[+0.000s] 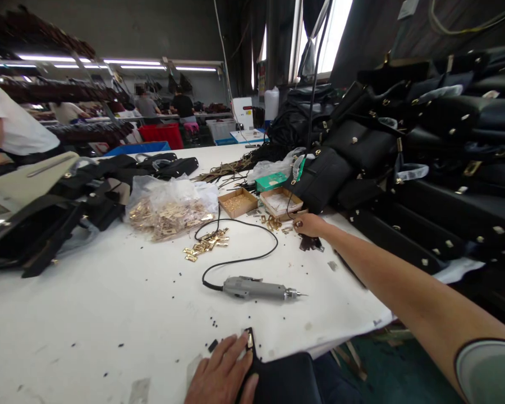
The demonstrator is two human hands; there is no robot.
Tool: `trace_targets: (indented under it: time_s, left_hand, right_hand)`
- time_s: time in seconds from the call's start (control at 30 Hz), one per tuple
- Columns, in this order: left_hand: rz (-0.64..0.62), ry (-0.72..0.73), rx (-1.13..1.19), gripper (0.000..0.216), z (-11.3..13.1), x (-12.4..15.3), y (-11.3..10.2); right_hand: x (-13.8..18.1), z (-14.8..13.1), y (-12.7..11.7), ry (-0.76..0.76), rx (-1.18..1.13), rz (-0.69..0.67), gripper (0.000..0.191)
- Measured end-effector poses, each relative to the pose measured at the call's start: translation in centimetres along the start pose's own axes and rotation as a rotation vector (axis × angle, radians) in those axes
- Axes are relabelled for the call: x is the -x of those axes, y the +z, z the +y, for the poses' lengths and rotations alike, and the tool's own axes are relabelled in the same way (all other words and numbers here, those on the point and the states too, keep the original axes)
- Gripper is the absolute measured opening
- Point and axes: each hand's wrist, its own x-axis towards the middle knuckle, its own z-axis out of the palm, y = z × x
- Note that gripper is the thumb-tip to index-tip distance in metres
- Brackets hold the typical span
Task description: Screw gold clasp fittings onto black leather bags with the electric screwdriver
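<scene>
My left hand rests at the table's front edge, its fingertips and thumb gripping the strap end of a black leather bag piece. A small gold metal plate sits on that strap, beside the fingertips. Out to the right, my right hand reaches across the table with its fingers drawn together; what they hold, if anything, is too small to make out. Small dark pieces lie just below it, and a shallow cardboard box is beyond. Between the hands lies a grey electric screwdriver, its bit pointing right.
Loose gold plates lie near a plastic bag of gold fittings. Another box contains small gold parts. The screwdriver's black cable loops over the white table. Black bags are piled at right; people work behind.
</scene>
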Motion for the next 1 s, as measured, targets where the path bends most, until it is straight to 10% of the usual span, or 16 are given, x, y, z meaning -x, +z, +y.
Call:
trace_targets:
  time_s: [0.33,0.67,1.0]
  left_hand:
    - [-0.098,-0.195,0.167,0.027,2.7,-1.3,-3.7]
    - [-0.099,-0.305,0.424,0.019,2.9,-1.9,-4.2]
    - [-0.065,-0.455,0.565,0.025,2.8,-2.2,-3.6]
  right_hand:
    - [5.3,-2.3,-2.3,-0.022,-0.280,0.127,0.016]
    - [21.2,-14.1,5.0,-0.218,-0.857,-0.338,0.019]
    - [20.7,-15.4,7.8,-0.143,-0.810,-0.360,0.017]
